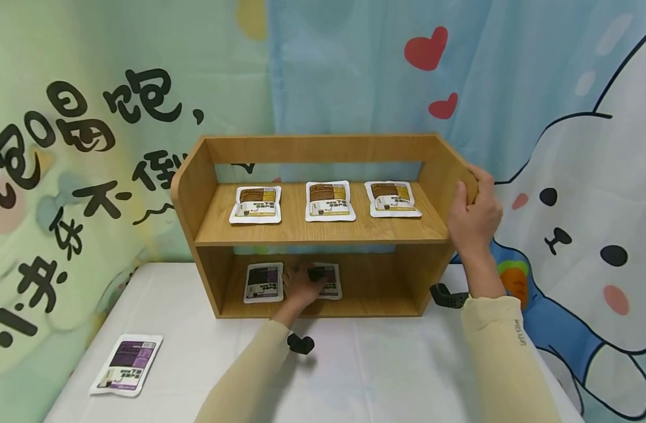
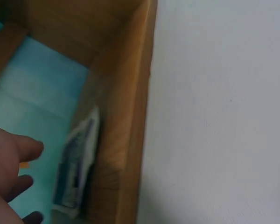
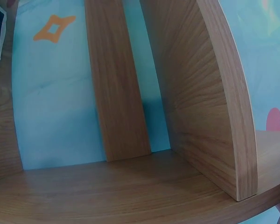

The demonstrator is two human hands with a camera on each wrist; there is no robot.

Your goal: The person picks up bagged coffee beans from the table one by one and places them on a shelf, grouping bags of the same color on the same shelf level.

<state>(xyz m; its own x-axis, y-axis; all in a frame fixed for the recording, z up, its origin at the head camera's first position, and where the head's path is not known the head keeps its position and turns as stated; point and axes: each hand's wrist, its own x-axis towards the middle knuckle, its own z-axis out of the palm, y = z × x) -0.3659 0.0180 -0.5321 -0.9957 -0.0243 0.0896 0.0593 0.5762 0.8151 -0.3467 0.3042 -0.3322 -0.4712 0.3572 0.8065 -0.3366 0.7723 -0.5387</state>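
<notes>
My left hand [image 1: 302,286] reaches into the lower level of a two-tier wooden shelf [image 1: 323,150]. Its fingers look loosely extended in the left wrist view, apart from a packet [image 2: 77,163] lying on the board. Two purple-and-white packets lie on that level: one left of the hand [image 1: 263,283], the other packet [image 1: 332,284] partly hidden behind it. On the right, my right hand [image 1: 476,211] grips the upper front edge of the shelf's side panel, thumb on the inner side. The right wrist view shows the shelf's inside, with that hand mostly out of frame.
Three brown-and-white packets [image 1: 330,201] lie in a row on the upper level. Another purple packet [image 1: 127,364] lies on the white table [image 1: 355,376], front left. Behind the shelf hangs a printed curtain [image 1: 344,76] with cartoon figures and lettering.
</notes>
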